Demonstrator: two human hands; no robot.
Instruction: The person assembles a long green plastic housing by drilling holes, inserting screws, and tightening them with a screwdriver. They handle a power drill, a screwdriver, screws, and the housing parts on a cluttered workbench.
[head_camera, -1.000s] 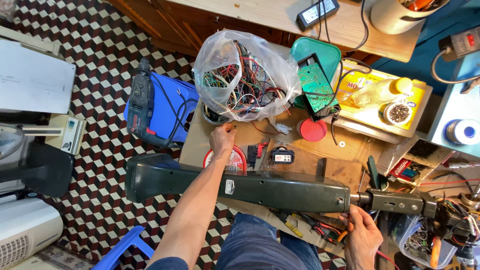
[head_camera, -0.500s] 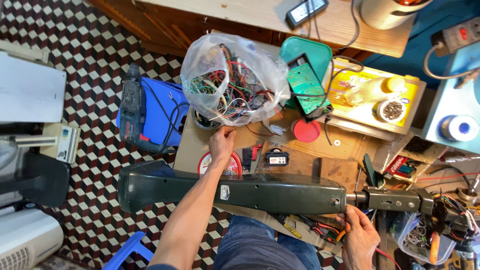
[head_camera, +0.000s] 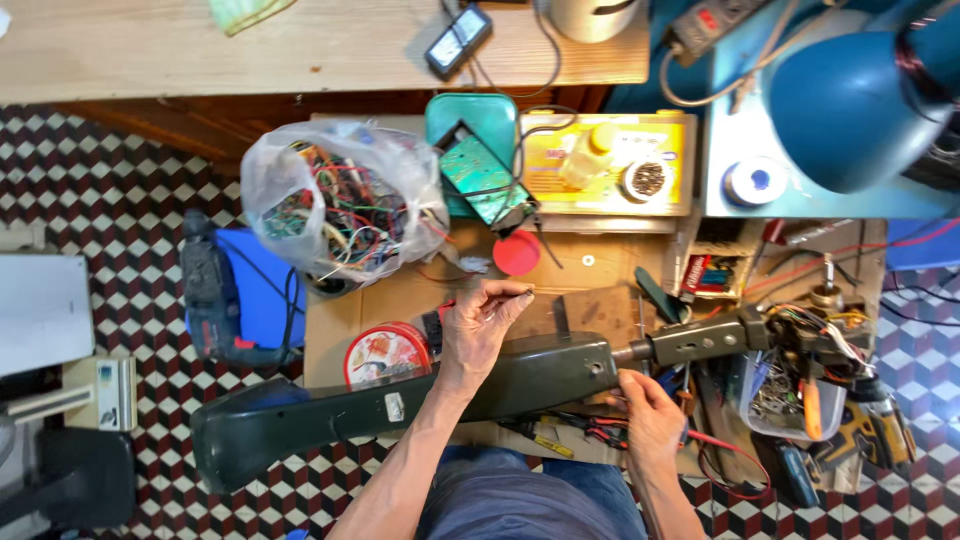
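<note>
A long dark green housing (head_camera: 400, 400) lies across my lap and the cardboard-covered bench, ending at the right in a grey metal tube (head_camera: 700, 340) with loose wires (head_camera: 820, 325). My left hand (head_camera: 478, 330) is raised just above the housing's right half, its thumb and fingertips pinched on a small thin dark item (head_camera: 518, 293). My right hand (head_camera: 650, 415) grips the housing's right end from below, close to where the tube joins.
A clear plastic bag of wires (head_camera: 340, 205), a red round tin (head_camera: 385, 355), a red lid (head_camera: 516, 252) and a teal tray with a circuit board (head_camera: 480, 175) lie behind the housing. Red-handled tools (head_camera: 600, 432) lie under it. A blue lamp (head_camera: 850, 100) hangs at the right.
My left hand has drawn back from the bag towards the housing and now pinches a small item. My right hand stays at the tube joint. The view has tilted upward.
</note>
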